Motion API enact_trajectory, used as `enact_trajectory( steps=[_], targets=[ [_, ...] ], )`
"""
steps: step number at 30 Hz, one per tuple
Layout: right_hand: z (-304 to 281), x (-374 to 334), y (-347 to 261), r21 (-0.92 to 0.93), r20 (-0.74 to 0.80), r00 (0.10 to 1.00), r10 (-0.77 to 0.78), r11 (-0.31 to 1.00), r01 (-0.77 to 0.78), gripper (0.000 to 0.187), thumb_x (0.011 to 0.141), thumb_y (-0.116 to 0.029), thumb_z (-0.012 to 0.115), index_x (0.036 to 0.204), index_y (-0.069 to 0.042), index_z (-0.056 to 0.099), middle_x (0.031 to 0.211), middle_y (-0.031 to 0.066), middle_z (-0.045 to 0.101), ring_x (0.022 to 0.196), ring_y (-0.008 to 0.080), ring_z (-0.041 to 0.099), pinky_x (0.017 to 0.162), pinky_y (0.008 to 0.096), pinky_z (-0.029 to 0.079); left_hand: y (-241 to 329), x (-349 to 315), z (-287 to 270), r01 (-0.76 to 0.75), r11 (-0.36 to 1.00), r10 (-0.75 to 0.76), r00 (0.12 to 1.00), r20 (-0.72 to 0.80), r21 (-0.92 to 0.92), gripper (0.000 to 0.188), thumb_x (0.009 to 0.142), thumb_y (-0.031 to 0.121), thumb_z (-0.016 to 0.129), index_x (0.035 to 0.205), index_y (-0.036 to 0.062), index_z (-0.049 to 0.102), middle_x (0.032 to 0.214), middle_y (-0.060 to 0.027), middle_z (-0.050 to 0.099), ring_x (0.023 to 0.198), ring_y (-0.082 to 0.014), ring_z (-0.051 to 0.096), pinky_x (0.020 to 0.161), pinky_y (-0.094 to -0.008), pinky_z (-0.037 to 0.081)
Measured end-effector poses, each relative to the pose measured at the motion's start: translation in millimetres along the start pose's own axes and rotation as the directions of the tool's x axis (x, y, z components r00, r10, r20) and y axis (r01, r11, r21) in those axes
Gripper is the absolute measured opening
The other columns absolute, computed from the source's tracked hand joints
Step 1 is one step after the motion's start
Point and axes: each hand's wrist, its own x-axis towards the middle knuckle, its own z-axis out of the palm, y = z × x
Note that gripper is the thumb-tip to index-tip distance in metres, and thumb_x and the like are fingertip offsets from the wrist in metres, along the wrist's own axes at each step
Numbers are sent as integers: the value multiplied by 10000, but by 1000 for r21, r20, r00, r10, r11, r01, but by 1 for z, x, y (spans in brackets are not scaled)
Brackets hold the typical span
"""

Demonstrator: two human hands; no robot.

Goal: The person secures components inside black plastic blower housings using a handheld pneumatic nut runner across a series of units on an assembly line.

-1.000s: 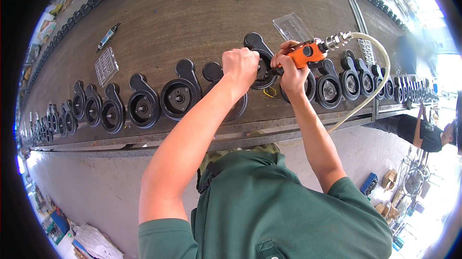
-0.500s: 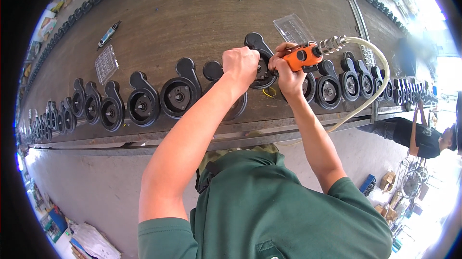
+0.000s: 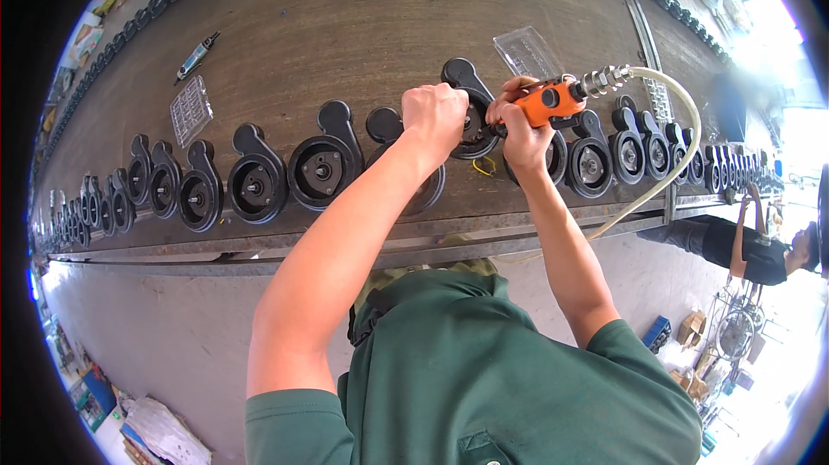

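My right hand (image 3: 524, 139) is wrapped round an orange air-powered driver (image 3: 547, 104), whose pale hose runs off to the right. The driver's tip points left, into a black round housing (image 3: 471, 132) with a rounded lobe on its far side. Closed over that housing's left rim is my left hand (image 3: 434, 122); its fingertips are hidden, and what lies under them I cannot make out. A short yellow wire (image 3: 484, 166) shows just below the housing. Behind my left wrist, another black housing (image 3: 423, 195) is partly covered.
Similar black housings (image 3: 321, 170) line the table's near edge on both sides, with more along the far edge. Clear plastic trays (image 3: 190, 111) and a blue-grey tube (image 3: 197, 57) lie beyond the row. At far right, another person (image 3: 749, 245) stands by the table.
Both hands stay on the housing and the driver. The driver and right hand have shifted very slightly to the right; the view itself has moved a little.
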Motion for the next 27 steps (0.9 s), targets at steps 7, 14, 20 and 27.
enact_trajectory(
  steps=[7, 14, 20, 27],
  targets=[
    [4, -6, 14, -18, 21, 1000, -7, 1000, 8, 185, 799, 42, 668, 967, 0, 602, 803, 37, 627, 705, 106, 603, 651, 253, 509, -1, -1, -5, -6, 1000, 7, 1000, 9, -26, 290, 687, 240, 911, 888, 86, 771, 904, -138, 762, 890, -316, 764, 734, -407, 607],
    [6, -2, 3, -87, 52, 999, -3, 996, 8, 222, 814, 53, 643, 1032, 19, 612, 793, 24, 645, 701, 84, 615, 639, 246, 511, -6, 3, -11, 42, 990, -22, 988, 150, -135, 371, 697, 273, 912, 1008, 111, 789, 1008, -123, 765, 987, -308, 743, 821, -420, 599],
    [17, 5, -11, -2, 8, 1000, -1, 1000, 1, 285, 869, 41, 536, 1153, 66, 528, 759, 78, 574, 653, 165, 564, 670, 332, 514, -35, -47, -1, -78, 969, 36, 984, -176, -235, 1092, 671, 653, 839, 1499, 23, 507, 1341, -160, 643, 1307, -329, 538, 1123, -490, 390],
    [33, 16, 8, 78, 4, 1000, 22, 997, -22, 250, 875, 41, 517, 1123, 52, 541, 771, 64, 570, 653, 160, 563, 655, 340, 517, -33, -62, 13, -76, 985, 45, 980, -194, -152, 1041, 765, 756, 707, 1373, -81, 593, 1088, -179, 727, 1146, -308, 624, 1147, -487, 337]
  ],
)
